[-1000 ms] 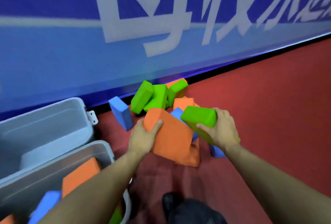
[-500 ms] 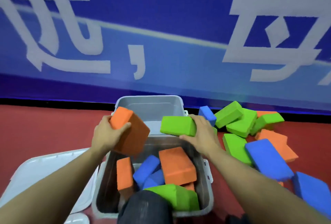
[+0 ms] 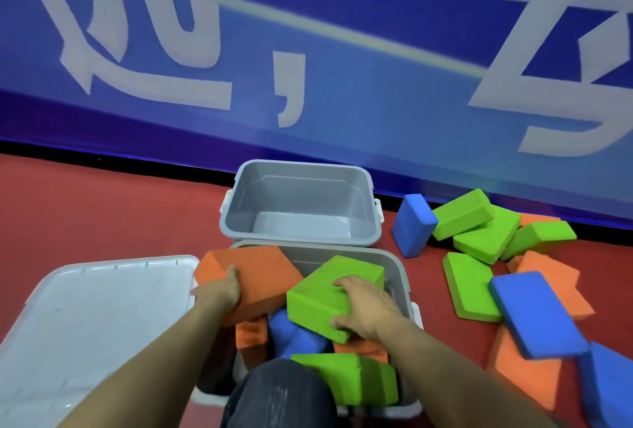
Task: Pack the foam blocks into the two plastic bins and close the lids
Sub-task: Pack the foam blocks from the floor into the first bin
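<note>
You are lowering an orange block [image 3: 253, 277] in your left hand [image 3: 219, 292] and a green block [image 3: 329, 294] in your right hand [image 3: 368, 309], fingers curled around each, into the near bin [image 3: 402, 277] (lay them flat, filling gaps).

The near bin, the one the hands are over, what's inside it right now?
The near bin holds orange, blue and green foam blocks. The left hand lowers an orange block in, the right hand a green block. These and a knee cover the bin's floor.

The red floor [image 3: 102, 215] carries two grey bins [image 3: 301, 239], one behind the other, a white lid [image 3: 85, 318] to their left, and scattered foam blocks [image 3: 479, 246] to their right.
</note>
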{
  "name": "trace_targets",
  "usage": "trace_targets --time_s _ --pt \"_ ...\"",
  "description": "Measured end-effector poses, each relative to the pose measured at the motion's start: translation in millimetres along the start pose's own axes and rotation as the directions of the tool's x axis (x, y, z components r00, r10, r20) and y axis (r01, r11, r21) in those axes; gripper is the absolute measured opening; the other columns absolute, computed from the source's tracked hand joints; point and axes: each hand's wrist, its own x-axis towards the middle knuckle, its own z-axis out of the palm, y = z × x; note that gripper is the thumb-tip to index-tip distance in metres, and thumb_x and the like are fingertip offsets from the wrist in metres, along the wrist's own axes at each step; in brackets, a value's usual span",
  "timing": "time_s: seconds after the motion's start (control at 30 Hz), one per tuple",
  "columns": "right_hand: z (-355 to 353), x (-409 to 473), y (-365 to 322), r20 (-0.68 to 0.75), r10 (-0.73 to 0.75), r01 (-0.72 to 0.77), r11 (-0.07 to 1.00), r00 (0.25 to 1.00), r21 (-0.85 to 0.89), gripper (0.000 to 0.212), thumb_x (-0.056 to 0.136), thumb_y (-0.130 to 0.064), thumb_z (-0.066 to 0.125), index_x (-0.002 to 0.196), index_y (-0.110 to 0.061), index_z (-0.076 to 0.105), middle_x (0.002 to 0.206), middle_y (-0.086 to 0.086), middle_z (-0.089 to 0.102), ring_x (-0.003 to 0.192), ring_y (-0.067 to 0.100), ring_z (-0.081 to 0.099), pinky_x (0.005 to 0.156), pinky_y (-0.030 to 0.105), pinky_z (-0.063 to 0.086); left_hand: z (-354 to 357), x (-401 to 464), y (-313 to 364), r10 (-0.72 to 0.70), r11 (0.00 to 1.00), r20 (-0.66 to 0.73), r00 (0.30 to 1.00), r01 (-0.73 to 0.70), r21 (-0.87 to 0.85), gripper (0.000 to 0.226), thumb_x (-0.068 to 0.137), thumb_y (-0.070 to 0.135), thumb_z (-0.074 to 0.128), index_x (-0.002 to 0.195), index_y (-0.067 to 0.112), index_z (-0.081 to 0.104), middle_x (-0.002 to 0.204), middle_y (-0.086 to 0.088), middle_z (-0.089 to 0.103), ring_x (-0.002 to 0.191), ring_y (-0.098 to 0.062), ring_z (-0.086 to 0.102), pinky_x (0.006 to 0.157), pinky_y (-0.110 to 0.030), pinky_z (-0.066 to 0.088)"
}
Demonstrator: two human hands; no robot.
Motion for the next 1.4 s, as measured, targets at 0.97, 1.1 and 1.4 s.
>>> trace_targets --time_s 0.97,1.1,1.4 --pt "-60 -120 217 -0.226 0.430 -0.358 0.885 0.874 0.299 0.077 0.095 -0.063 0.049 0.160 -0.029 0.025 0.165 0.001 0.025 0.149 0.024 0.030 0.120 0.042 0.029 197 -215 140 0.781 0.288 0.500 0.374 -0.927 0.242 0.071 0.099 0.058 0.048 0.157 0.018 0.032 0.159 -0.007 0.036 0.146 -0.023 0.036 0.121 -0.034 0.026" --pt "-33 -156 300 -0.182 0.582 -0.475 0.776 0.792 0.415 0.079 0.094 -0.061 0.054 0.158 -0.021 0.030 0.161 0.009 0.034 0.146 0.027 0.036 0.119 0.042 0.031 285 -249 145 0.702 0.284 0.610 0.368 -0.930 0.235 0.073 0.099 0.057 0.049 0.157 0.018 0.031 0.158 -0.010 0.036 0.142 -0.028 0.041 0.119 -0.036 0.029" --pt "66 -174 449 0.039 0.791 -0.606 0.435 0.610 0.666 0.092 0.083 -0.068 0.056 0.158 -0.020 0.031 0.157 0.012 0.039 0.144 0.030 0.038 0.118 0.039 0.032 479 -267 124 0.456 0.390 0.782 0.425 -0.885 0.254 0.079 0.097 0.062 0.048 0.159 0.019 0.023 0.159 -0.013 0.034 0.147 -0.026 0.035 0.121 -0.036 0.027"
